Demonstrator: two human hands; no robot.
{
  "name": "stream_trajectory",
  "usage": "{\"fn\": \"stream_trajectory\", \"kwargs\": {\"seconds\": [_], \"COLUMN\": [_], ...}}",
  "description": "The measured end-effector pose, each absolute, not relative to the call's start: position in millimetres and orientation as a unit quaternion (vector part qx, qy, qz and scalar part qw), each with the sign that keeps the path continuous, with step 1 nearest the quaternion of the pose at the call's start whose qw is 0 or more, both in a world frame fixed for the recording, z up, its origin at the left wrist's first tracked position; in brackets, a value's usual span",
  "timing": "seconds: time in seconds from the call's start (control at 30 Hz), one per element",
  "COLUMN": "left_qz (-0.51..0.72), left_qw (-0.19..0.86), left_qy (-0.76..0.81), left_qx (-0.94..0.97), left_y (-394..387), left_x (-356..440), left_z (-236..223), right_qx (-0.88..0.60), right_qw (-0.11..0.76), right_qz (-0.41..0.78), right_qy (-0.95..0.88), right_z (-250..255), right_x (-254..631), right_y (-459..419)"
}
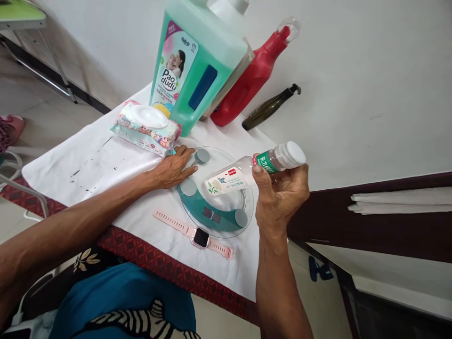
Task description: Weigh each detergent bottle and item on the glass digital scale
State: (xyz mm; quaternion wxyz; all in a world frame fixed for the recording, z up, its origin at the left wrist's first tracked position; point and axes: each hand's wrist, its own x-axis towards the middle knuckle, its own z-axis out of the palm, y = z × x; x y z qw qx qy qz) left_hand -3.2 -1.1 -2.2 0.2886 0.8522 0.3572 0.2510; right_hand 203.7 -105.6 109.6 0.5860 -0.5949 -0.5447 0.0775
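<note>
In my right hand (278,193) is a clear plastic bottle (243,172) with a white cap and a green label band, tilted so its base points left over a round glass scale (197,209). Whether the bottle touches the glass I cannot tell. My left hand (174,167) lies at the scale's left edge, fingers spread near a grey round pad. Just behind that hand sits a pack of wet wipes (146,129) with a white lid. A pink smartwatch (200,238) lies flat with its strap stretched out in front of the scale.
Along the wall stand a large green detergent jug (197,61), a red bottle (247,75) and a dark pump bottle (268,110). A white cloth (70,165) with dark marks covers the table, which has a red patterned edge (169,268). Blue slippers (319,269) lie on the floor.
</note>
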Motion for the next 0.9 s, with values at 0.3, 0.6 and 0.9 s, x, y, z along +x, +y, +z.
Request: {"fn": "stream_trajectory", "kwargs": {"seconds": [0.3, 0.6, 0.9], "left_qz": [0.236, 0.241, 0.236], "left_qw": [0.297, 0.281, 0.282], "left_qy": [0.361, 0.368, 0.366], "left_qx": [0.852, 0.853, 0.855], "left_y": [-1.5, 0.3, 0.2], "left_x": [-3.7, -2.8, -2.1], "left_z": [4.8, 1.7, 5.9], "right_qx": [-0.604, -0.703, -0.694], "right_qw": [0.663, 0.67, 0.659], "right_qz": [0.044, 0.018, 0.029], "right_qy": [-0.441, -0.238, -0.288], "right_z": [73.8, 37.9, 38.0], "right_x": [217.2, 275.0, 266.3], "right_y": [-119.4, -138.5, -135.8]}}
